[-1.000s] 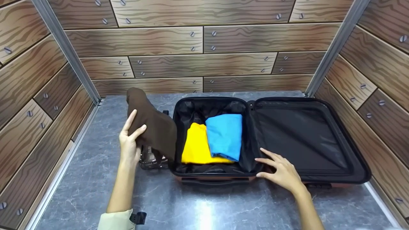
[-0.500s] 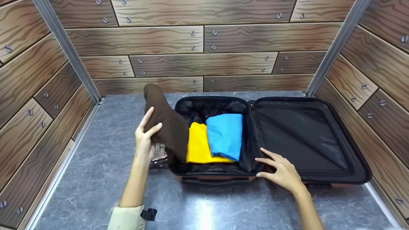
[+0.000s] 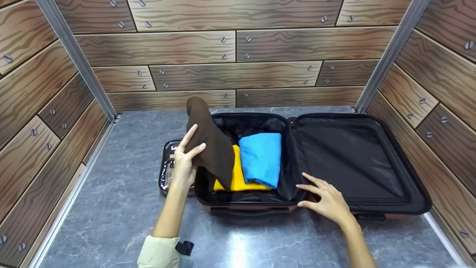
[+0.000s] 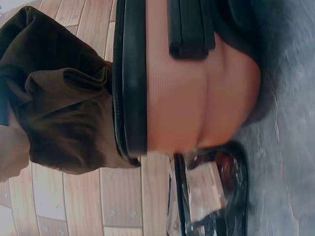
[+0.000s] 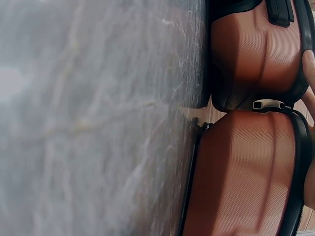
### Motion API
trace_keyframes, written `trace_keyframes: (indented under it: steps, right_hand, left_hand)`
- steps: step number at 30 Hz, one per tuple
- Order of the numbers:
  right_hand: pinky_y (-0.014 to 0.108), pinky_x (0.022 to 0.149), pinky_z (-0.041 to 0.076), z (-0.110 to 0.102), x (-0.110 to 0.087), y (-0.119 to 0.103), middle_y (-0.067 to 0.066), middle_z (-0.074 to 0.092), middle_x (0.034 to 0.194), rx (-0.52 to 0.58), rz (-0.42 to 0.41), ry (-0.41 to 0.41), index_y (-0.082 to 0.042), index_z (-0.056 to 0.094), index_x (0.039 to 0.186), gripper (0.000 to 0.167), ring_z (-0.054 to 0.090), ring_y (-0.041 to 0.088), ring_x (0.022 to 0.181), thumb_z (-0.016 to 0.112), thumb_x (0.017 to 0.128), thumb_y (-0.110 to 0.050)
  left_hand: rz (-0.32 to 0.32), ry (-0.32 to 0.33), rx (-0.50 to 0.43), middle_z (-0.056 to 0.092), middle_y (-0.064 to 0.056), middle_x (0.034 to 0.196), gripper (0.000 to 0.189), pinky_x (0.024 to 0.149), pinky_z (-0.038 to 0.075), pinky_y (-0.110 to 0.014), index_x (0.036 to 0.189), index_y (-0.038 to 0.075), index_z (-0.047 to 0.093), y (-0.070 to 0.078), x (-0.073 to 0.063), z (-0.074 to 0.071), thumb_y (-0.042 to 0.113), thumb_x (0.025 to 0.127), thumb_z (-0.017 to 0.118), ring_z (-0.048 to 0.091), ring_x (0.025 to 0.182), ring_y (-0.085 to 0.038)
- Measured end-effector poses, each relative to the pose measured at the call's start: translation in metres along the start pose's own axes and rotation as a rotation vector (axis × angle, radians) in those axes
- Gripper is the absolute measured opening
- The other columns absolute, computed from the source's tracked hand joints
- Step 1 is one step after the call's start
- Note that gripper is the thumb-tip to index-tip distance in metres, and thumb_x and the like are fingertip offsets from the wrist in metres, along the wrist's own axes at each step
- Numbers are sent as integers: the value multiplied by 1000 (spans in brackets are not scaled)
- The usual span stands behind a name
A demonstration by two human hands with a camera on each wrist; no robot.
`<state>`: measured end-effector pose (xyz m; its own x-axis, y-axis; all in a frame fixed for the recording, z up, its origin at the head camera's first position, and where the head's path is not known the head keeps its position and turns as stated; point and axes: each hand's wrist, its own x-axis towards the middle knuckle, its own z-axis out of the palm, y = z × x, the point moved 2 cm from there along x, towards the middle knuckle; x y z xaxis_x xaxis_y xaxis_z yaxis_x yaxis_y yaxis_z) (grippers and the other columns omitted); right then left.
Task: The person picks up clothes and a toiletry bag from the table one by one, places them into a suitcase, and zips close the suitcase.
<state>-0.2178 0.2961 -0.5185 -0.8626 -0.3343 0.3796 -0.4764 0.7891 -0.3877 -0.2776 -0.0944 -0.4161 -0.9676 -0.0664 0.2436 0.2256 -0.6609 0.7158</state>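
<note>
While gripping the brown cloth (image 3: 212, 141) with the left hand (image 3: 184, 158), has the right hand (image 3: 327, 201) at the near right corner of the filled half of the suitcase (image 3: 251, 204). Pinches the brown cloth at its left edge, with the thumb and one finger showing on the near side, parted like a V; cannot see the other fingers well behind it. Holds the brown cloth tilted, with the upper end pointing up and the lower end over the left part of the suitcase, hiding some of the yellow cloth (image 3: 238, 175). Cannot tell about contact between these two. Spreads the right fingers loosely, slightly bent, with the tips at the black rim. Has the suitcase opened out on the grey counter (image 3: 111, 208), with the yellow cloth in the left half, the blue cloth (image 3: 261, 160) partly on top of it, and the lid (image 3: 353, 156) lying to the right with its dark lining upward. Can see just to the left of the suitcase a clear bag (image 3: 167, 169) with black edges, partly behind the left hand. Wears a pale sleeve (image 3: 160, 253) and a black strap (image 3: 185, 248) on the left arm. Has plank-patterned walls (image 3: 178, 46) around the counter.
</note>
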Motion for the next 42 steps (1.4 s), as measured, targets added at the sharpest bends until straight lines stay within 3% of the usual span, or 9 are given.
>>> trace_keyframes:
  steps: [17,29,35,42]
  right_hand:
    - [49,86,39,1,0,1,-8,41,139,1,-4,6,-28,66,116,54,44,22,119,71,69,-54]
    - [49,84,41,0,0,0,-9,41,139,3,-4,7,-33,65,116,52,45,21,117,71,70,-54]
    - [50,85,40,1,0,0,-6,42,138,-1,-23,27,-30,66,116,52,46,24,116,71,69,-54]
    - [51,85,40,0,0,1,-7,42,138,-1,-20,25,-29,66,115,53,46,25,116,71,69,-54]
  left_hand:
    - [-59,-97,23,40,-13,137,52,85,47,-33,127,13,57,-30,2,33,-10,80,60,49,112,-30]
    - [-124,-173,40,46,-16,132,53,80,49,-34,128,10,55,-57,-2,53,-10,80,60,54,105,-32]
    - [-155,-202,82,45,-13,134,52,82,48,-34,128,10,55,-72,2,54,-7,79,63,52,110,-32]
    - [-176,-213,155,48,-14,131,54,88,45,-35,128,8,55,-79,10,42,-8,77,65,51,112,-29]
